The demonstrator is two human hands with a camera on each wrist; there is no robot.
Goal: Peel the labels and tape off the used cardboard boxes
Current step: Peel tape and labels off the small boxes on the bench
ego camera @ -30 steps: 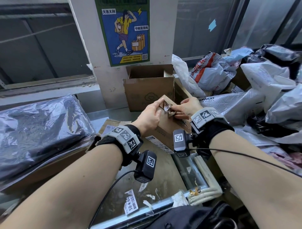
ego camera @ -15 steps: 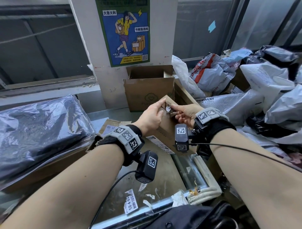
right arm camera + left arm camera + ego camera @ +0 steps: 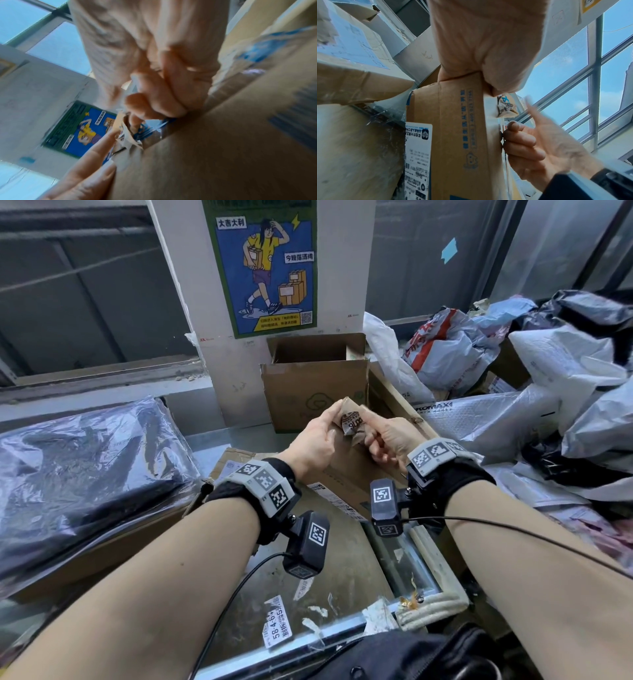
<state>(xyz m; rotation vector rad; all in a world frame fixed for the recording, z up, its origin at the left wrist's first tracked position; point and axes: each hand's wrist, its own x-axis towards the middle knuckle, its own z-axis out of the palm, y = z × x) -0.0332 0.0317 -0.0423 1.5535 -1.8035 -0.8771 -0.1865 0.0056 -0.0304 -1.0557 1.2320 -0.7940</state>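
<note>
A flattened brown cardboard box (image 3: 346, 470) stands tilted between my hands, with a white shipping label (image 3: 418, 155) on its lower face. My left hand (image 3: 330, 419) grips the box's top edge, thumb in front. My right hand (image 3: 368, 426) pinches a crumpled wad of peeled tape (image 3: 352, 422) still joined to the box edge. In the left wrist view the tape wad (image 3: 506, 106) sticks out from the box (image 3: 453, 121) beside the right hand (image 3: 530, 147). The right wrist view is blurred: curled fingers (image 3: 154, 102) hold the tape (image 3: 126, 138) against the cardboard (image 3: 223, 155).
An open cardboard box (image 3: 315, 392) stands behind, against a white pillar with a poster (image 3: 263, 265). Plastic mailer bags (image 3: 548, 405) are piled at the right. A black plastic-wrapped bundle (image 3: 85, 474) lies left. Peeled label scraps (image 3: 277, 625) litter the metal table (image 3: 342, 570).
My right hand has dropped slightly toward me and turned while tugging the tape wad. My left hand keeps its hold on the box's top edge.
</note>
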